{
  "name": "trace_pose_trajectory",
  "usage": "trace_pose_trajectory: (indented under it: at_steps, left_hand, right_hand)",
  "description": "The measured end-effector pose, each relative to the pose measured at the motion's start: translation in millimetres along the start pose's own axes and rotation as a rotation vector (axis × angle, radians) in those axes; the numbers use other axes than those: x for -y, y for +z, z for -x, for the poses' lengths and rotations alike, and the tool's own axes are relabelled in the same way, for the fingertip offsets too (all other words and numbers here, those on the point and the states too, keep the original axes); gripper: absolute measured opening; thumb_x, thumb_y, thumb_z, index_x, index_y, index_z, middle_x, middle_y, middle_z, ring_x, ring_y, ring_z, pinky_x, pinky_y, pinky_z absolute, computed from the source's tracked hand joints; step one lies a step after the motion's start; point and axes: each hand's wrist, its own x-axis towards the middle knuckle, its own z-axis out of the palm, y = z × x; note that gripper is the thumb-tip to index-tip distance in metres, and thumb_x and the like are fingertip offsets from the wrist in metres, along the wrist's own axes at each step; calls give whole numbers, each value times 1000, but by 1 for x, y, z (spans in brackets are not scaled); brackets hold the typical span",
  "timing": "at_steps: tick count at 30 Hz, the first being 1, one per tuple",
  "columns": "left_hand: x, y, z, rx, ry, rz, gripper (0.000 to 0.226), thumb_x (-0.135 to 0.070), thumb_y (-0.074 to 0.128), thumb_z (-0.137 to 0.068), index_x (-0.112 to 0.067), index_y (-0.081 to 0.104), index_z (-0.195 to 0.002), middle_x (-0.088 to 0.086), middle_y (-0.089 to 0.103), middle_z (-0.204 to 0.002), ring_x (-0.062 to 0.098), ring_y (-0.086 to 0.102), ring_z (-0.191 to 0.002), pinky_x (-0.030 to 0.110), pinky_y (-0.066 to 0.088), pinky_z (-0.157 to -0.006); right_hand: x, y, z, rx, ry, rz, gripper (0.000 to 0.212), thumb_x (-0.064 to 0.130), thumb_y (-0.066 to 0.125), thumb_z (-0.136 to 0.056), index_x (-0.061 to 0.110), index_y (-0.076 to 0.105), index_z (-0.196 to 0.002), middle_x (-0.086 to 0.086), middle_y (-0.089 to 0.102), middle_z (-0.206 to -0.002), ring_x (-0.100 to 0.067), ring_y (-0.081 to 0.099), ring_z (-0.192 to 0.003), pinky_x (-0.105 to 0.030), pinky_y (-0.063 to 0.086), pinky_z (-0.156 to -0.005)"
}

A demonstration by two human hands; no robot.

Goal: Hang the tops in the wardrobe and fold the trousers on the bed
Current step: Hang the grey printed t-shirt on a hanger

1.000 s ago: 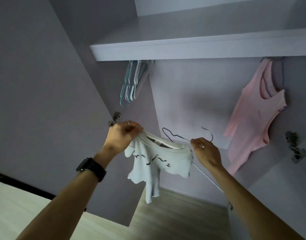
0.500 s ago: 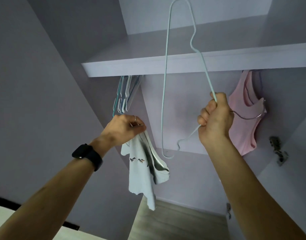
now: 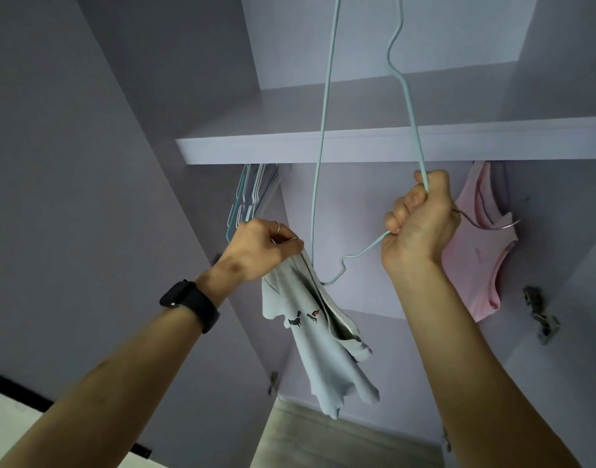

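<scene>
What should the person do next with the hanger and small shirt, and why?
Probably thread the hanger into the shirt through its neck: the right hand grips the bare hanger, the left hand pinches the collar, the shirt dangles unhung.

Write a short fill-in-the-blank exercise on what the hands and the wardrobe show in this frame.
The left hand grips the T-shirt; the right hand grips a wire ____.
The top already hanging under the shelf is ____.
A dark ____ sits on the left wrist.
Missing words: hanger; pink; watch.
</scene>
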Motion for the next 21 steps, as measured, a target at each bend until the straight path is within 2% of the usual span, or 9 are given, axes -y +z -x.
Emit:
trace_pose_trajectory:
  at_steps: [9, 15, 21]
  left_hand:
    - [-14, 17, 1, -21, -15, -26, 6, -25, 72, -84, -26, 77, -81, -17, 69, -73, -10, 61, -70, -1, 39, -62]
    - [-23, 16, 8, -27, -22, 85, 6, -29, 76, -85, -25, 79, -82, -11, 72, -74, -3, 60, -64, 5, 43, -61]
    - [-26, 5, 8, -73, -70, 183, 5, -28, 75, -88, -25, 78, -86, -28, 67, -67, -11, 58, -64, 3, 38, -61]
  right_hand:
    - [21, -10, 4, 19, 11, -84, 29, 14, 49, -93, 19, 49, -64, 7, 27, -54, -12, 16, -50, -25, 13, -45]
    - [11, -11, 1, -6, -4, -67, 31, 11, 52, -90, 18, 44, -60, 5, 28, -52, -12, 18, -48, -26, 12, -46]
    - [-18, -23, -3, -5, 54, -10, 31, 7, 51, -90, 17, 41, -61, 6, 26, -49, -10, 18, -44, -23, 11, -44]
